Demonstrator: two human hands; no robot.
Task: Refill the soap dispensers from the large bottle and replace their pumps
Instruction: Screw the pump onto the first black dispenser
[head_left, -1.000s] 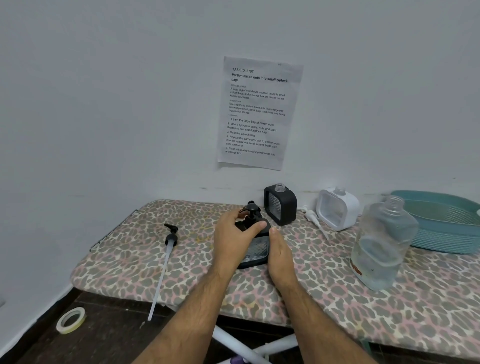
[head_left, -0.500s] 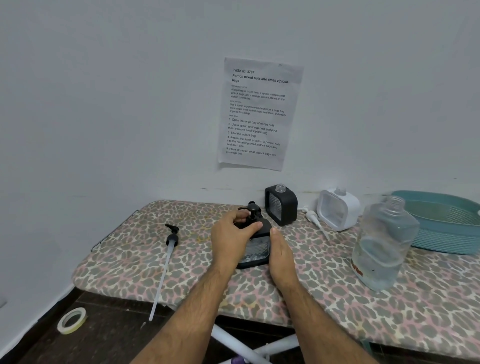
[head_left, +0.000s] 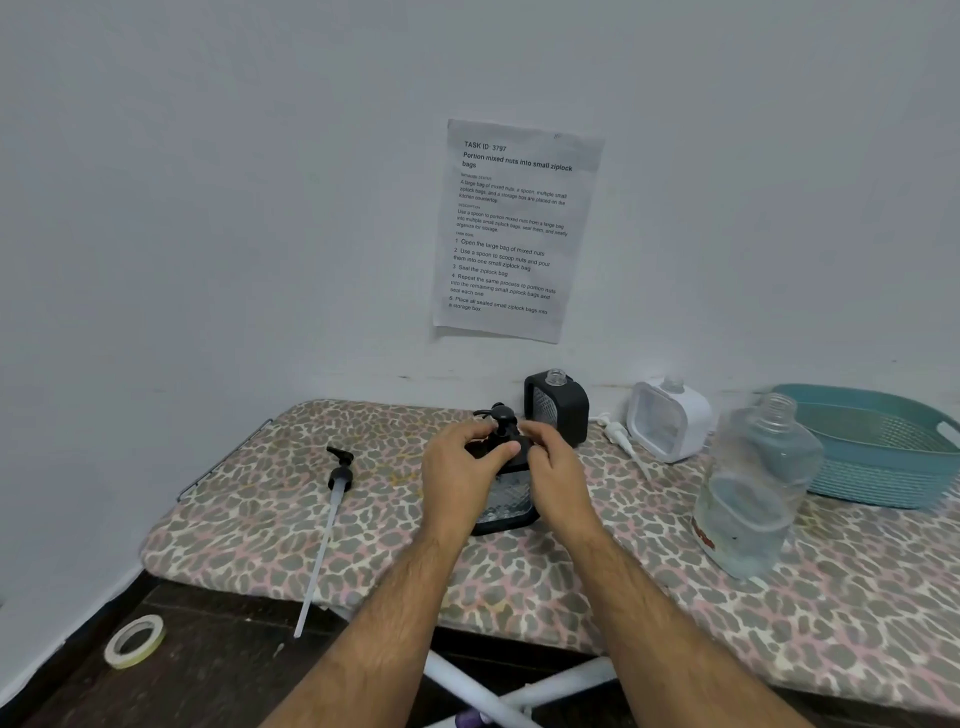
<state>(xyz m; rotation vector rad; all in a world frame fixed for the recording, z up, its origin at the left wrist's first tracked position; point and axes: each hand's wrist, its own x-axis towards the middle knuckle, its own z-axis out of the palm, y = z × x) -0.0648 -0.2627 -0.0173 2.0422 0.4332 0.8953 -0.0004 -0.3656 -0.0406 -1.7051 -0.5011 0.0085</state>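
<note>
I am watching both hands closing around a square black soap dispenser with a clear ribbed window (head_left: 506, 499) that is standing near the middle of the leopard-print padded surface (head_left: 571, 587). My left hand (head_left: 457, 480) is curling over its left shoulder with the thumb lying across the top, while my right hand (head_left: 558, 475) is gripping the right side, fingertips pinching at the black pump head (head_left: 501, 418) sitting in its neck. Behind it, a second black square dispenser (head_left: 556, 408) is standing uncapped, and a white square dispenser (head_left: 667, 421) is standing beside that, also uncapped, with a white pump (head_left: 621, 439) lying between them. A long-tubed black pump (head_left: 327, 525) is lying to the left. The large clear plastic bottle (head_left: 756, 493), capless, is holding clear liquid in its lower part. A teal plastic basket (head_left: 883, 447) is sitting at the far right.
</note>
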